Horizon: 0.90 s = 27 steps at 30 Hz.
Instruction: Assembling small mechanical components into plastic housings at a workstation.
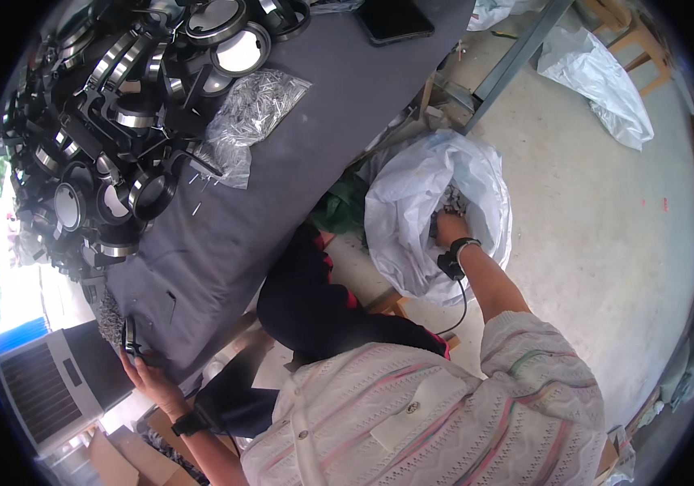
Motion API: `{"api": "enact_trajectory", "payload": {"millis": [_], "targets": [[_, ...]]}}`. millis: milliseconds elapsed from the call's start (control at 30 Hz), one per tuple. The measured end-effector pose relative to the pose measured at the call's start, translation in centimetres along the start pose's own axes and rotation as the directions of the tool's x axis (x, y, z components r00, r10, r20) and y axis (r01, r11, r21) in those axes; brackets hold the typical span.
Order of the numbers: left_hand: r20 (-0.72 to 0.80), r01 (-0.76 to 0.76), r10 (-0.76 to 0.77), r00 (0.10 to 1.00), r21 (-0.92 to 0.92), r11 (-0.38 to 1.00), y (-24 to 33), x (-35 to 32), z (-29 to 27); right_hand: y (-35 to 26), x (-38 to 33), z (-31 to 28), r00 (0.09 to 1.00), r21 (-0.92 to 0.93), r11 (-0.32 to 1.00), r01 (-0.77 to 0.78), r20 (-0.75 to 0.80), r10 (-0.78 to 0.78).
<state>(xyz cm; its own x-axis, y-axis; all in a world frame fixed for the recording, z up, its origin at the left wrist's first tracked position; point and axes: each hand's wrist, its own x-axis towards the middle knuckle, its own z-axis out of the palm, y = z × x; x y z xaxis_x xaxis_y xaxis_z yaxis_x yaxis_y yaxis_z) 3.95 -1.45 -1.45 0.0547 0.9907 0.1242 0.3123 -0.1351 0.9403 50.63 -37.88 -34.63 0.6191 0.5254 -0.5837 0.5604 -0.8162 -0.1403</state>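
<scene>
Your right hand (449,227) is buried in the white sack (412,202) among small metal parts; grip cannot be told. Left hand (146,374), fingers spread, steadies a black ring (130,336) at the table edge (201,267). Lift slowly, avoid spills.

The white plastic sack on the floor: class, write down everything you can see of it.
The white plastic sack is a large, thin, crinkled, translucent bag that stands slumped on the concrete floor beside the dark-covered table. Its mouth gapes open upward, the rim folded over. Small grey metal parts show inside. The person's right hand, with a black wrist strap, reaches into the opening; its fingers are hidden among the parts. A green cloth lies against the sack's left side.
</scene>
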Motion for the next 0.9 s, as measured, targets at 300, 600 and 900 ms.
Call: {"api": "enact_trajectory", "payload": {"millis": [300,600,900], "targets": [[-0.169,0.0,0.01,0.986,0.055,0.998,2.9,-0.5,-0.7,-3.2,3.7,3.5,0.986,0.024,0.995,0.093,-0.14,-0.089],[-0.068,0.03,-0.036,0.997,-0.08,0.996,1.3,-1.3,0.9,2.4,8.1,10.8,0.901,0.055,0.913,0.404,-0.195,-0.387],[-0.054,0.055,-0.064,0.997,-0.15,0.987,1.7,-0.6,0.2,11.5,17.7,21.8,0.888,-0.335,0.834,0.439,0.018,-0.46]]}}
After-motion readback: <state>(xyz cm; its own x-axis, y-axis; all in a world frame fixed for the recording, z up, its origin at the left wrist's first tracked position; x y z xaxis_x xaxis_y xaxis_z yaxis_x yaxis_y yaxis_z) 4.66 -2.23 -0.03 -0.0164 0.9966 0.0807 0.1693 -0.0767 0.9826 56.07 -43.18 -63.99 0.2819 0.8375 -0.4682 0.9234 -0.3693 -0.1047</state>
